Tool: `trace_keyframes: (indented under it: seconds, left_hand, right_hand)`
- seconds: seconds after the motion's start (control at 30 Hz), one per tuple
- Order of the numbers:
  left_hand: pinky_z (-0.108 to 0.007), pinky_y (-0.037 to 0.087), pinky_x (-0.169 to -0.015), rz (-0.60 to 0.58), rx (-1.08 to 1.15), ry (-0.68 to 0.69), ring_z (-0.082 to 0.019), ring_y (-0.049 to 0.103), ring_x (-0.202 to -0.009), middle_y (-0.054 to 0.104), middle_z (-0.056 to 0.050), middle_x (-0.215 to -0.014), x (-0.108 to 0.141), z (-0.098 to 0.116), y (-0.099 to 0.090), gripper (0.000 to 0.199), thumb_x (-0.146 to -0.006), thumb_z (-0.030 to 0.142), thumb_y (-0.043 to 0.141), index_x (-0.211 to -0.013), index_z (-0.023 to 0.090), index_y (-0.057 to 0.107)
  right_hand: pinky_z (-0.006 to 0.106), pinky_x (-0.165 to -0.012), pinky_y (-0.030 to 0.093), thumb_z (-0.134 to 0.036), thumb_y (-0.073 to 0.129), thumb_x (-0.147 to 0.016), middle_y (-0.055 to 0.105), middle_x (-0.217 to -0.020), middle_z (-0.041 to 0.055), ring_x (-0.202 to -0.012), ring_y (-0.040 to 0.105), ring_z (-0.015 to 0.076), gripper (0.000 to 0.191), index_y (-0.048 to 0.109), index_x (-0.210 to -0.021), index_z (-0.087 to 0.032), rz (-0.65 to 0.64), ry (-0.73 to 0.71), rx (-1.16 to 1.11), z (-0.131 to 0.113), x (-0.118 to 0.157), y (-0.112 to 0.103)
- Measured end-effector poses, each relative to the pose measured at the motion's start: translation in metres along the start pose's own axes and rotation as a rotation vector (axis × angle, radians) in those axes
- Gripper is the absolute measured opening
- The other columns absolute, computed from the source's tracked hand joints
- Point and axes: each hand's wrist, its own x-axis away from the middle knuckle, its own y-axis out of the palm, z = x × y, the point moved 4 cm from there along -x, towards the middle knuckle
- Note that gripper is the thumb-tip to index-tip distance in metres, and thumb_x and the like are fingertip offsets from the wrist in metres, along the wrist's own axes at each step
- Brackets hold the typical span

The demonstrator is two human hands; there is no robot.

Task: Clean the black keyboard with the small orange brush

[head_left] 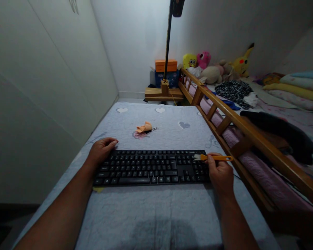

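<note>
A black keyboard point(146, 166) lies across a grey-blue cloth with heart patterns. My right hand point(220, 172) is closed round a small brush point(219, 158) with an orange handle. The brush's pale bristles point left, over the upper part of the number pad. At the keyboard's upper left corner rests my left hand point(101, 151), its fingers together and curled; whether it grips the keyboard's edge is hard to make out. Beyond the keyboard, an orange cloth point(144, 127) lies crumpled, with thin cotton swabs point(143, 135) and a small metallic item beside it.
Along the right runs a wooden bed rail point(224, 111), with clothes, folded bedding and plush toys behind it. A dark pole on a wooden stand point(164, 92) rises past the far edge, near an orange box point(166, 65). White cabinet doors point(54, 86) line the left.
</note>
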Motion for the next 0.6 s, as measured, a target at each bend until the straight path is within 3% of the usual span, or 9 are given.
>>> trace_keyframes:
  seconds: [0.27, 0.6]
  left_hand:
    - [-0.035, 0.055, -0.082, 0.005, 0.005, 0.008, -0.026, 0.069, -0.079, 0.078, -0.004, -0.081, 0.001, 0.0, 0.0, 0.039, -0.066, 0.057, 0.065, -0.078, 0.022, 0.075]
    - [-0.036, 0.055, -0.083, 0.002, 0.007, 0.01, -0.028, 0.069, -0.082, 0.079, -0.004, -0.083, 0.0, -0.002, -0.001, 0.038, -0.066, 0.057, 0.064, -0.079, 0.023, 0.075]
  right_hand:
    - [0.034, -0.071, 0.051, -0.047, 0.049, -0.093, 0.077, -0.085, 0.0097, -0.075, 0.07, 0.0252, 0.035, 0.069, -0.078, -0.022, 0.093, -0.059, 0.152, 0.002, -0.001, -0.007]
    - [0.039, -0.079, 0.052, -0.045, 0.047, -0.091, 0.075, -0.081, 0.0138, -0.08, 0.071, 0.0291, 0.037, 0.07, -0.087, -0.017, 0.212, -0.02, 0.225, 0.015, -0.006, -0.017]
